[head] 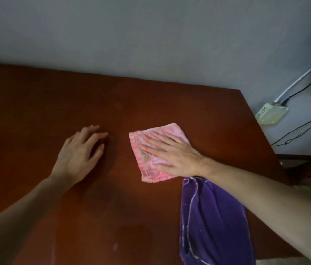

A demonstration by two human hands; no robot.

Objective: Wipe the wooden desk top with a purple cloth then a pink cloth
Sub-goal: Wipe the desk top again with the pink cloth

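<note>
desk top (150, 104): bare toward wall | purple cloth (213, 222): blocks near-right edge

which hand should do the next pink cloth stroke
Right. The right hand already lies flat on the pink cloth, pressing it to the desk. The left hand rests on bare wood beside it, holding nothing.

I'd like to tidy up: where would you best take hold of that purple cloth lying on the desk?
Probably at its near end, coming from the desk's front edge. The purple cloth lies flat and long on the desk, and its far end sits under the right forearm, beside the pink cloth that the right hand presses flat. The left hand is free to pinch up a fold there.
</note>
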